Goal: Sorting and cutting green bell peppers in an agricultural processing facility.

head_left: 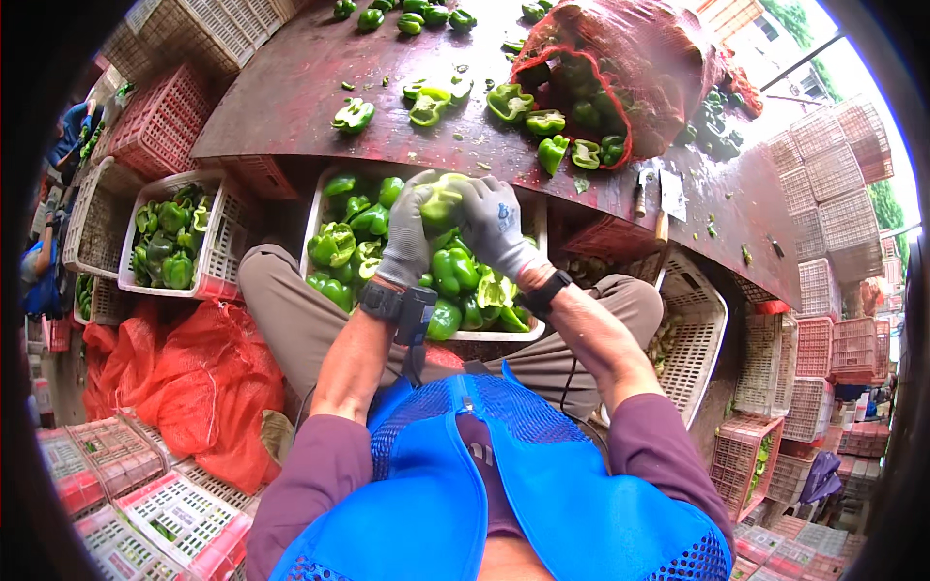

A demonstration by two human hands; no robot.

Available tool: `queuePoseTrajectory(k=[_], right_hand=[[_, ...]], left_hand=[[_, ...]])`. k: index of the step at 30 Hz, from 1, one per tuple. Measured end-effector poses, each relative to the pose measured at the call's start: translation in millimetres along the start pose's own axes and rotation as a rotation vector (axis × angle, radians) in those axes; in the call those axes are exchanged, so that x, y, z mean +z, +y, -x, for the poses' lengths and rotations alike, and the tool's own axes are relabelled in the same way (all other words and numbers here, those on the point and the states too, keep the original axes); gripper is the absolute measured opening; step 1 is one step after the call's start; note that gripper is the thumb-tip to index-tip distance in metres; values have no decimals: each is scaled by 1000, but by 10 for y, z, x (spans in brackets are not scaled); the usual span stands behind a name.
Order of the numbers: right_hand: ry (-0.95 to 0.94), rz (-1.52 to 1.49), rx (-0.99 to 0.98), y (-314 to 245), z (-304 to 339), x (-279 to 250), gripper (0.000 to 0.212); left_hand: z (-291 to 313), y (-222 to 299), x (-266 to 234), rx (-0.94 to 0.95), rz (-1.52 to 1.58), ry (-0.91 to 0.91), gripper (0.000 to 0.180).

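Both my hands wear grey work gloves. My left hand (409,232) and my right hand (494,223) grip one green bell pepper (444,200) from its two sides, and its pale green face points up. The fingers hide part of it. Right below is a white plastic crate (521,335) between my legs, filled with whole and cut green peppers (453,273). Past my hands, cut peppers (353,115) lie on the wet reddish-brown table (281,121). A red mesh sack (668,73) spills more peppers at its mouth.
A cleaver (672,194) and a smaller knife (640,192) lie near the table's edge at right. At left stand a crate of peppers (170,237) and a heap of red mesh sacks (208,387). An open crate (693,344) sits by my right knee; stacked crates (833,194) rise beyond.
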State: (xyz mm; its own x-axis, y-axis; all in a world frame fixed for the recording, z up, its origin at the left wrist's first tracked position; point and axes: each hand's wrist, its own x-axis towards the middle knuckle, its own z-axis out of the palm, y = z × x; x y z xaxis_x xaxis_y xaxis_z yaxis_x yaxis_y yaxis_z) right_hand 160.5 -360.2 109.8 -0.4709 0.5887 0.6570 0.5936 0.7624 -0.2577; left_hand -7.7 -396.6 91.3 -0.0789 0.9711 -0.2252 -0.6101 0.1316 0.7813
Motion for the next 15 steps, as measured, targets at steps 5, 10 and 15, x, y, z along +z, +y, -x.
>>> queuePoseTrajectory(k=[5,10,15], right_hand=[[-84,-379,533,110,-191,413,30],[9,-672,870,171,-667,205,46],[237,-335,683,1057,-18,-1037,34]], left_hand=[[-220,-77,-211,108,-110,88,43],[-525,433,-1452,521,-849,350,40],[-1026,805,-1309,524,-1844,468,51]])
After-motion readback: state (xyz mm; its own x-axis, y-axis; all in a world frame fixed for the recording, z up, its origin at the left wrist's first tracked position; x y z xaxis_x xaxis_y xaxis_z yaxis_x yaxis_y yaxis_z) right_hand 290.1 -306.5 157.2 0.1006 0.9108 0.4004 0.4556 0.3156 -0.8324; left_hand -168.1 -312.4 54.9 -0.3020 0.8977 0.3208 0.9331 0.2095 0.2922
